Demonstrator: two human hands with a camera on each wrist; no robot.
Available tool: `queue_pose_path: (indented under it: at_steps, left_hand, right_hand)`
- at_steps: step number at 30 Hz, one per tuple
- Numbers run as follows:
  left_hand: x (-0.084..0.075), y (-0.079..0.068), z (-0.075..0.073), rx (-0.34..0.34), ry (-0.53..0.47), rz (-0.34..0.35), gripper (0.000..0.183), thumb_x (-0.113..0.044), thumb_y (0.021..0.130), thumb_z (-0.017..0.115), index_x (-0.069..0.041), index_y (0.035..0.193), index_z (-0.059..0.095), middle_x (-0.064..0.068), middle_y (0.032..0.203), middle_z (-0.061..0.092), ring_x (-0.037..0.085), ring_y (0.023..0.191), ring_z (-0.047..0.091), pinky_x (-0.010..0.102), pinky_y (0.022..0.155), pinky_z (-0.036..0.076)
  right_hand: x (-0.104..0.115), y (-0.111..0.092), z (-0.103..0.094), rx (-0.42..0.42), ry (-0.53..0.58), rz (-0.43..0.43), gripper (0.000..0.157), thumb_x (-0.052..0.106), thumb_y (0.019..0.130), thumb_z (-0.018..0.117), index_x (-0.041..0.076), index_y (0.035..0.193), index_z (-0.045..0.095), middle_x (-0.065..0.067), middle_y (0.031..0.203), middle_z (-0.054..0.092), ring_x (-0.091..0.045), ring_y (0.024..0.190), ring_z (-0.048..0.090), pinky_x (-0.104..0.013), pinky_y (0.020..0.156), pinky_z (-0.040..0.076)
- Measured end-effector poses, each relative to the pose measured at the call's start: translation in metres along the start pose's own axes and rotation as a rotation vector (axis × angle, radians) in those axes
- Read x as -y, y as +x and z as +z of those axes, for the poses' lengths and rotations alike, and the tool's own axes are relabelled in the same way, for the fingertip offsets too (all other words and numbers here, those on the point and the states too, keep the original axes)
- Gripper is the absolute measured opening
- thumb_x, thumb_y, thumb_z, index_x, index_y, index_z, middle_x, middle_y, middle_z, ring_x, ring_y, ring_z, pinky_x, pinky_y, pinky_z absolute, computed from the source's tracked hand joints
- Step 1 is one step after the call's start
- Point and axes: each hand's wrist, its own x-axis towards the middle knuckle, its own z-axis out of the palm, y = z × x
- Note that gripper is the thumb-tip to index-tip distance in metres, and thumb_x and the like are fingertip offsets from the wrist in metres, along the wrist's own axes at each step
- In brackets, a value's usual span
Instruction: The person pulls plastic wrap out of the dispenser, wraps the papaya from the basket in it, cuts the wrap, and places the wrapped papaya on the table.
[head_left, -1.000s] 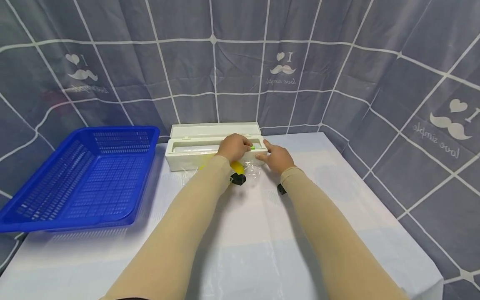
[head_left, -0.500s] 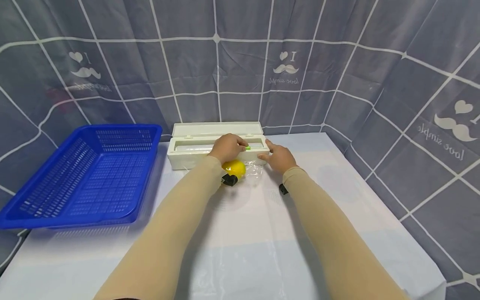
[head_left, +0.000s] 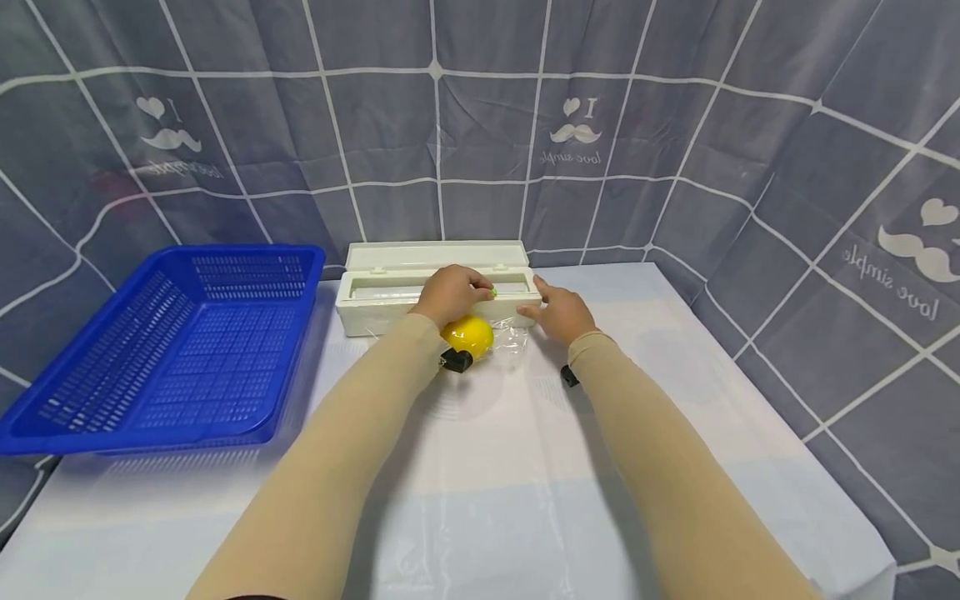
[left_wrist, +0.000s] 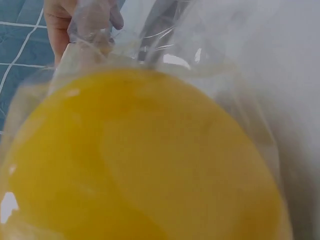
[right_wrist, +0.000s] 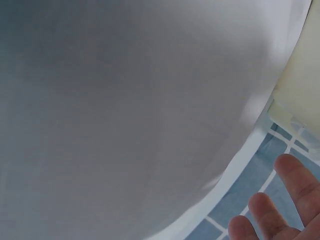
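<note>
A long white cling film dispenser (head_left: pixel 375 317) stands near the back of the table, its lid (head_left: pixel 438 253) tipped up behind it. My left hand (head_left: pixel 450 295) is over the dispenser's front edge and pinches a small bright green slider (head_left: pixel 494 292), mostly hidden by the fingertips. At the dispenser's right end my right hand (head_left: pixel 558 312) holds on, thumb on the front face and fingers around the corner. Clear film (head_left: pixel 510 337) hangs in front of the dispenser. Under my left wrist lies a smooth, round yellow thing (head_left: pixel 468 335), filling much of the left wrist view (left_wrist: pixel 145 160) with film around it.
A large blue plastic basket (head_left: pixel 217 367) stands on the left of the table. The white-covered table (head_left: pixel 510 500) reaches back to a grey checked curtain (head_left: pixel 480 125), which also runs along the right side. Black wrist cameras (head_left: pixel 456 360) sit at both cuffs.
My left hand has slid a little left along the dispenser's front edge with the green slider, uncovering more of the yellow thing. My right hand has stayed at the dispenser's right end.
</note>
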Motion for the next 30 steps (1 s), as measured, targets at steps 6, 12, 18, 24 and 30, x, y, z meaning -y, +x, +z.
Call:
queue_pose_path:
  at_steps: [6, 12, 18, 24, 30]
  left_hand:
    - [0.0007, 0.002, 0.0026, -0.009, -0.008, 0.011, 0.025, -0.035, 0.099, 0.074, -0.022, 0.121, 0.081, -0.003, 0.121, 0.078, 0.022, 0.121, 0.067, 0.042, 0.113, 0.047]
    - [0.0021, 0.0017, 0.003, 0.001, 0.0, 0.032, 0.028, -0.035, 0.1, 0.072, -0.024, 0.125, 0.079, -0.004, 0.123, 0.078, 0.02, 0.122, 0.067, 0.041, 0.113, 0.048]
    - [0.0019, -0.0001, 0.0022, 0.021, -0.009, 0.044, 0.031, -0.032, 0.1, 0.073, -0.024, 0.13, 0.077, -0.002, 0.125, 0.077, 0.023, 0.125, 0.066, 0.043, 0.115, 0.047]
    - [0.001, -0.0005, 0.0002, 0.025, 0.008, 0.043, 0.028, -0.033, 0.101, 0.071, -0.023, 0.127, 0.078, -0.002, 0.128, 0.077, 0.022, 0.129, 0.065, 0.042, 0.117, 0.045]
    - [0.0025, -0.0015, -0.003, 0.023, 0.011, 0.044, 0.025, -0.031, 0.101, 0.071, -0.021, 0.123, 0.08, -0.001, 0.126, 0.077, 0.023, 0.127, 0.066, 0.041, 0.117, 0.045]
  right_hand:
    - [-0.0003, 0.0001, 0.0006, -0.003, 0.003, 0.0, 0.085, 0.051, 0.101, 0.067, 0.019, 0.168, 0.026, -0.018, 0.15, 0.061, -0.039, 0.142, 0.055, -0.053, 0.121, 0.04]
    - [-0.0002, -0.0001, 0.0004, -0.005, 0.003, -0.004, 0.084, 0.05, 0.101, 0.067, 0.018, 0.168, 0.027, -0.018, 0.15, 0.061, -0.039, 0.142, 0.054, -0.053, 0.121, 0.04]
    - [0.0004, -0.0003, 0.0002, 0.003, -0.003, 0.001, 0.085, 0.05, 0.101, 0.067, 0.019, 0.168, 0.025, -0.017, 0.151, 0.061, -0.038, 0.143, 0.054, -0.052, 0.122, 0.04]
    - [0.0027, -0.003, -0.0019, 0.005, -0.016, 0.007, 0.085, 0.05, 0.101, 0.066, 0.019, 0.168, 0.025, -0.019, 0.149, 0.062, -0.039, 0.14, 0.057, -0.052, 0.12, 0.041]
    - [0.0035, -0.0033, -0.0027, 0.014, -0.017, 0.01, 0.084, 0.05, 0.102, 0.066, 0.018, 0.168, 0.025, -0.02, 0.149, 0.061, -0.04, 0.139, 0.057, -0.053, 0.12, 0.041]
